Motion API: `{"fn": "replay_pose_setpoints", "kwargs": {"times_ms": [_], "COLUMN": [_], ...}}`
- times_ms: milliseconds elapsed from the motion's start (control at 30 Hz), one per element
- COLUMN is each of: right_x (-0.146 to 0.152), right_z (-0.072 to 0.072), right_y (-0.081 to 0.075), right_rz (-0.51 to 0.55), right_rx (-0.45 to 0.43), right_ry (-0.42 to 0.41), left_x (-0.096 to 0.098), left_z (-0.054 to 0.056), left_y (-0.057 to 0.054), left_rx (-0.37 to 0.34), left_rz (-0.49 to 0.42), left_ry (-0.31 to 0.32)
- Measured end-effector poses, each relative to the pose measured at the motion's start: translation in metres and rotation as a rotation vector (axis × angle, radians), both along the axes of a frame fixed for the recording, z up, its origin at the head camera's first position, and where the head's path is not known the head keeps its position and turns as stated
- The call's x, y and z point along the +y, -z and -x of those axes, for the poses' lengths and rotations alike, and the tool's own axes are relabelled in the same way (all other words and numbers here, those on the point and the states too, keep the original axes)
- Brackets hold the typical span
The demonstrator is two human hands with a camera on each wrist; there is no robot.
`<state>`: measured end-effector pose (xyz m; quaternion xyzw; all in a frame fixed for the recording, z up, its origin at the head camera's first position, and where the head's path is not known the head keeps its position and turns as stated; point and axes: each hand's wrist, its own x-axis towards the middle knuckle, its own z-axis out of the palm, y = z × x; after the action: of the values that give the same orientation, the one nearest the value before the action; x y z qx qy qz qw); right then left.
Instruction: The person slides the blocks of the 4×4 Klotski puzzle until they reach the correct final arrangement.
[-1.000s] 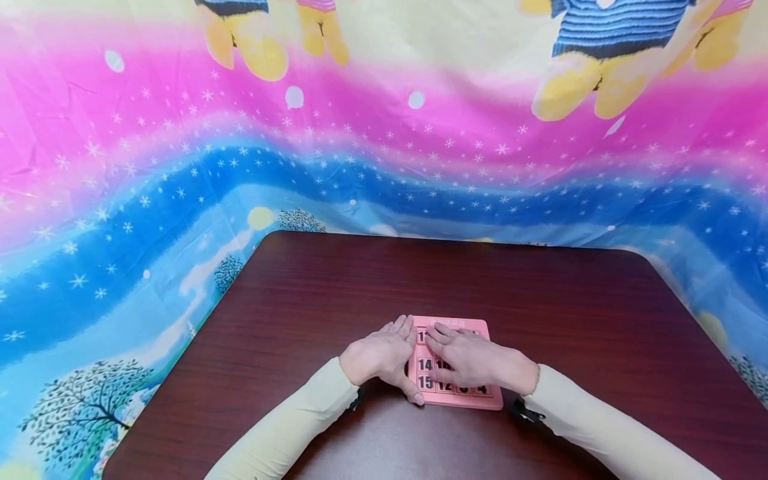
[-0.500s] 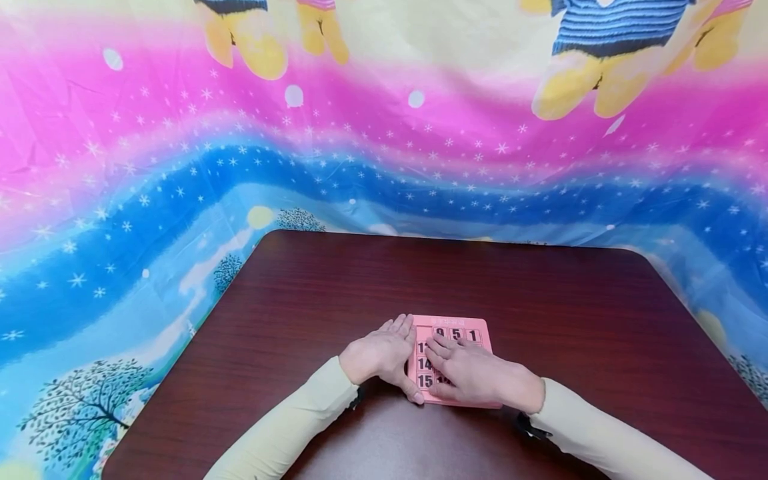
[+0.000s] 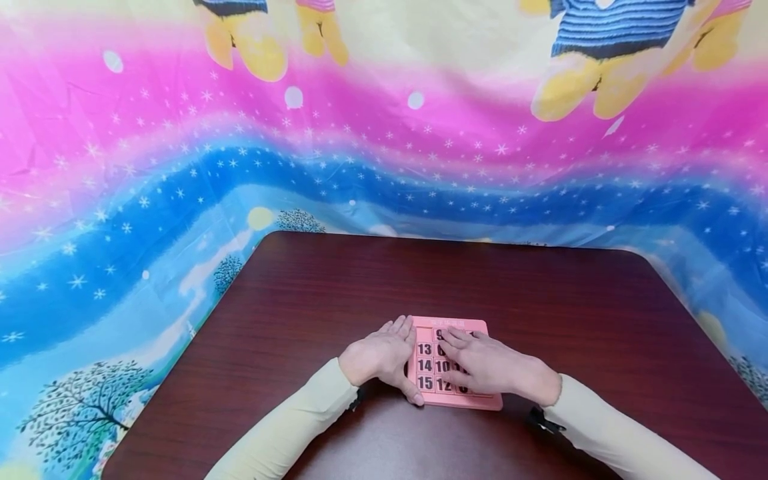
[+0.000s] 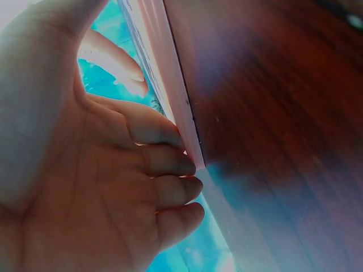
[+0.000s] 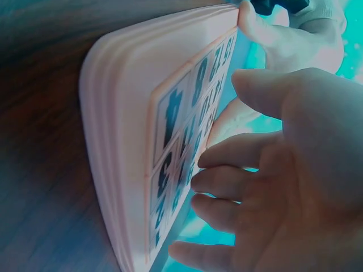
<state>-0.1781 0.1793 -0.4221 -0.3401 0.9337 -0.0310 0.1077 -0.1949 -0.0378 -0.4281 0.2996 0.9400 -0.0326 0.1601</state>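
Observation:
A pink number slide puzzle [image 3: 425, 393] lies on the table, its black-numbered tiles partly covered. The far-left cell has no tile in it; below it the left column reads 13, 14, 15. My left hand [image 3: 379, 353] rests along the puzzle's left side, fingers straight toward the far corner and thumb at the near corner. In the left wrist view, the left fingertips [image 4: 190, 191] touch the board's edge. Over the right part of the tiles lies my right hand [image 3: 489, 363], fingers extended. The right wrist view shows its fingers [image 5: 218, 181] close to the tile faces; contact is hard to tell.
The dark wood table [image 3: 336, 287] has rounded far corners. Behind it hangs a colourful printed curtain [image 3: 384, 147]. Dark straps or devices [image 3: 546, 420] sit beneath both wrists.
Tile 13 has slid one cell toward me, leaving the far-left cell bare. My right hand has shifted to the right across the tiles. The left hand has stayed put.

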Motion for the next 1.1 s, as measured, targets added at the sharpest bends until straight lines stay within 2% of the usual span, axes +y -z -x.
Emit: {"fn": "replay_pose_setpoints", "kwargs": {"times_ms": [300, 867, 1100], "right_x": [-0.003, -0.023, -0.021], "right_z": [0.002, 0.003, 0.003], "right_y": [0.003, 0.002, 0.002], "right_rz": [-0.015, 0.039, 0.050], "right_rx": [-0.014, -0.005, -0.042], "right_ry": [0.029, -0.049, -0.023], "left_x": [-0.001, -0.001, -0.001], "left_z": [0.000, 0.000, 0.000], "left_y": [0.000, 0.000, -0.001], "left_rx": [0.011, 0.004, 0.004], "left_rz": [-0.003, 0.008, 0.001], "left_ry": [0.007, 0.008, 0.010]}}
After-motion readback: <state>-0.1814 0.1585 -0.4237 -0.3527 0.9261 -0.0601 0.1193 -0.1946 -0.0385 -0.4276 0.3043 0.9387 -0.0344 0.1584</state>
